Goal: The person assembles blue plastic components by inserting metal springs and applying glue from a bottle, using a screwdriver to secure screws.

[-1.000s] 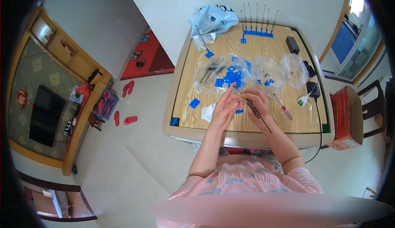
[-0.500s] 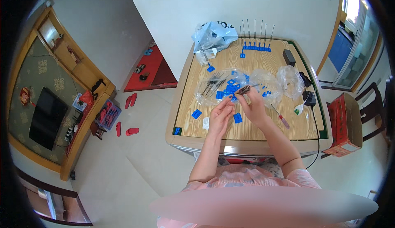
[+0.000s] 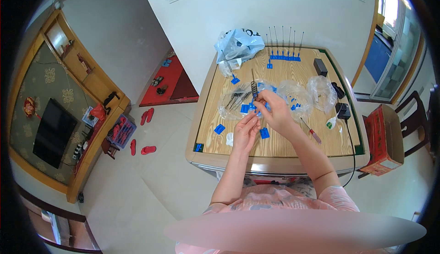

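Observation:
My right hand [image 3: 276,112] pinches a dark coil spring [image 3: 254,89] with a thin straight wire tip, held upright above the table. Just below and left of it, my left hand [image 3: 246,132] has its fingertips pressed together close to the spring's lower end; what they hold, if anything, is too small to make out. Behind the hands, several loose springs [image 3: 238,97] and blue plastic pieces [image 3: 245,108] lie on a clear plastic bag [image 3: 223,112]. A blue square plate [image 3: 264,133] lies beside my left hand, another blue plate [image 3: 219,129] farther left.
Along the table's back, several springs stand upright in a row of blue bases [image 3: 285,58]. A light blue plastic bag [image 3: 240,43] sits back left. To the right are a screwdriver [image 3: 314,135], a second clear bag [image 3: 321,93], a black box [image 3: 321,67] and a corded black adapter [image 3: 343,111].
The spring in my right hand has swung from tilted rightward to upright and shifted left. My right hand has moved left, nearer my left hand, which stays almost in place.

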A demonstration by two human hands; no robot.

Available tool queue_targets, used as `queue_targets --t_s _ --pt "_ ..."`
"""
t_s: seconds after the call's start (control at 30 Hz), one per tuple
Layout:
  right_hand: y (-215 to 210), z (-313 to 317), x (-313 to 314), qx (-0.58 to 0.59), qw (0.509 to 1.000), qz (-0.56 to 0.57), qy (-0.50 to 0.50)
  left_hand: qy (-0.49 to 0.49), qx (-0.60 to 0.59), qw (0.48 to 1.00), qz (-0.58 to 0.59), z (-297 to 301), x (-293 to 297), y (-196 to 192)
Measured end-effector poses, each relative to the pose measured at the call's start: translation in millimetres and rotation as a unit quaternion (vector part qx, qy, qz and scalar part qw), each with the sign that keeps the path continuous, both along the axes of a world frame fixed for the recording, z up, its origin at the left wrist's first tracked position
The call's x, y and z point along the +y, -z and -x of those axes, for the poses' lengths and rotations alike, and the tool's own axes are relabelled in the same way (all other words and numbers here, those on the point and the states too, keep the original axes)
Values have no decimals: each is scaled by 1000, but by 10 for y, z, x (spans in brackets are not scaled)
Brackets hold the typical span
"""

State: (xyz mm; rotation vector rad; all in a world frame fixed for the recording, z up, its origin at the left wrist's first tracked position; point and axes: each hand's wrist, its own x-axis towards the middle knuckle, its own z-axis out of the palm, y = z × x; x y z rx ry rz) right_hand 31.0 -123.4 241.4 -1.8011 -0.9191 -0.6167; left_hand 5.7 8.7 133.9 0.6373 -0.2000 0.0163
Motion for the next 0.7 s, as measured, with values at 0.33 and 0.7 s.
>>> queue_targets --t_s 0.33,0.7 --pt "35 81 -78 58 998 -25 -19 -274 -28 914 -298 49 -127 50" --pt "46 171 -160 70 997 -30 -7 -359 -99 844 -386 188 -189 -120"
